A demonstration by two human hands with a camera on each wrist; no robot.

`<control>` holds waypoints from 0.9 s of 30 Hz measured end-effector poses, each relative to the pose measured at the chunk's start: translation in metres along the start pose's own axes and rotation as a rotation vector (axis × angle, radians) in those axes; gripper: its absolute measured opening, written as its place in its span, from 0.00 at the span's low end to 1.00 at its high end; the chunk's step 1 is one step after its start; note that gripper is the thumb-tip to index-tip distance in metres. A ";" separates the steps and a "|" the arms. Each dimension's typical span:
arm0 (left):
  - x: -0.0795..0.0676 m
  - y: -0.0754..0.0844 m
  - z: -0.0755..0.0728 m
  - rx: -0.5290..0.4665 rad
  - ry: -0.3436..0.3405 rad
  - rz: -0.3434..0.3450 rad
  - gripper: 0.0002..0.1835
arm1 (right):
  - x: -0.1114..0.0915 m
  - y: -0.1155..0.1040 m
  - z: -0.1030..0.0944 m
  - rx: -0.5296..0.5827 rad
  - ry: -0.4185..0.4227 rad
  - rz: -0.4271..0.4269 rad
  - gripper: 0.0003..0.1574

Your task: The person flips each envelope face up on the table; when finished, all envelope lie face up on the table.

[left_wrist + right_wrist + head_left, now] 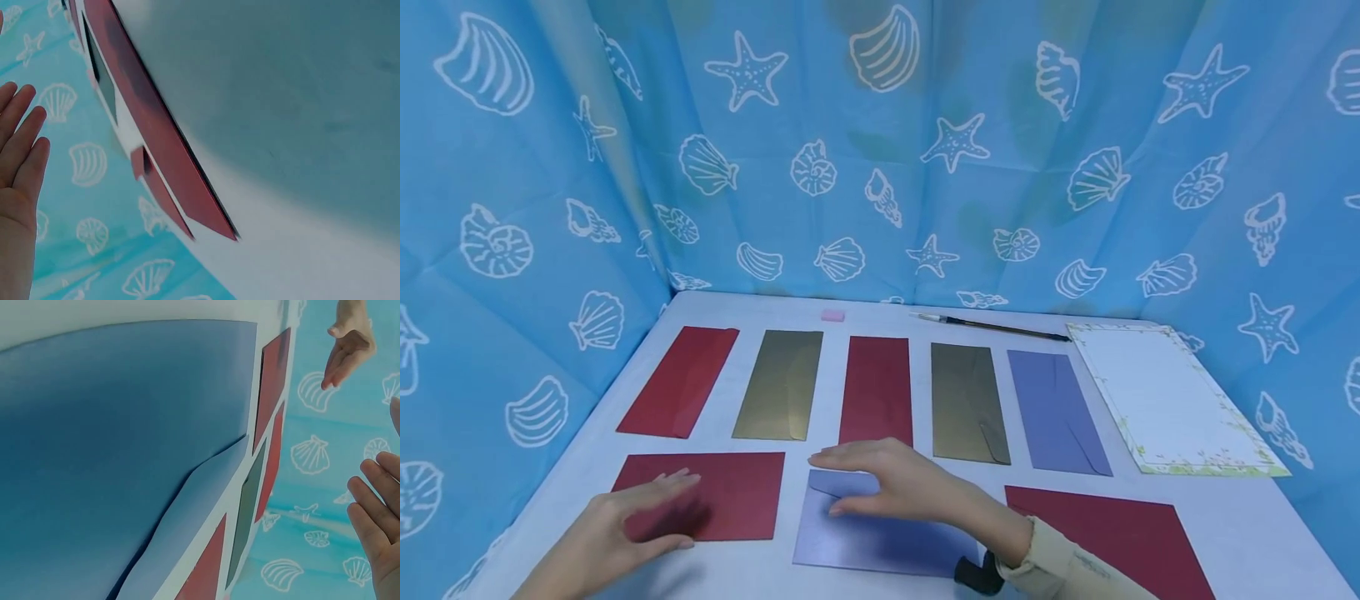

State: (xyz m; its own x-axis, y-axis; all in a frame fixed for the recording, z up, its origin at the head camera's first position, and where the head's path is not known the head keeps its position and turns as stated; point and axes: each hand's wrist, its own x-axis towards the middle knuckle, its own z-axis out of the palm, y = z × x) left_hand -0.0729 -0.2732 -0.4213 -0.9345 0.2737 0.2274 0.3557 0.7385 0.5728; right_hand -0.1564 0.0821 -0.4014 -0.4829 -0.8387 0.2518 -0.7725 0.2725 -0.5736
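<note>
My left hand (602,529) hovers over a red envelope (741,496) lying sideways at the front left, thumb spread from straight fingers. The hand's shadow falls on that envelope. Above a lilac envelope (835,546) at front centre hangs my right hand (902,487), its fingers extended and apart from the thumb. Neither hand holds anything. In the left wrist view the left palm (19,187) shows with straight fingers. The right wrist view has the right fingers (369,509) outstretched, with the lilac envelope's flap edge slightly lifted.
Behind stands a row of upright-laid envelopes: red (681,379), gold (778,383), red (876,387), gold (967,400) and lilac (1056,408). Another red envelope (1120,542) lies front right. Farther back are a pink eraser (832,316), a brush (1000,325) and bordered paper (1172,392).
</note>
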 end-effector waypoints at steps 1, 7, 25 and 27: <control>-0.001 -0.001 -0.001 0.004 0.009 -0.008 0.38 | 0.003 0.000 0.001 0.002 -0.003 -0.001 0.34; -0.008 -0.015 -0.006 0.041 0.054 -0.047 0.39 | 0.018 0.002 0.005 -0.013 -0.016 0.004 0.35; -0.026 -0.062 -0.026 0.111 -0.135 -0.309 0.49 | 0.060 0.003 0.020 -0.136 -0.102 -0.039 0.35; -0.025 -0.065 -0.027 0.125 -0.145 -0.307 0.49 | 0.063 0.002 0.023 -0.145 -0.123 -0.034 0.36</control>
State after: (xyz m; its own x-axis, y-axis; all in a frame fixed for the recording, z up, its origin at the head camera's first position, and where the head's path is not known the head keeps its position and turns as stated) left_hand -0.0722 -0.3448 -0.4434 -0.9927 0.1052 -0.0592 0.0624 0.8670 0.4944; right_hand -0.1794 0.0189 -0.4044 -0.4078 -0.8977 0.1668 -0.8433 0.3003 -0.4458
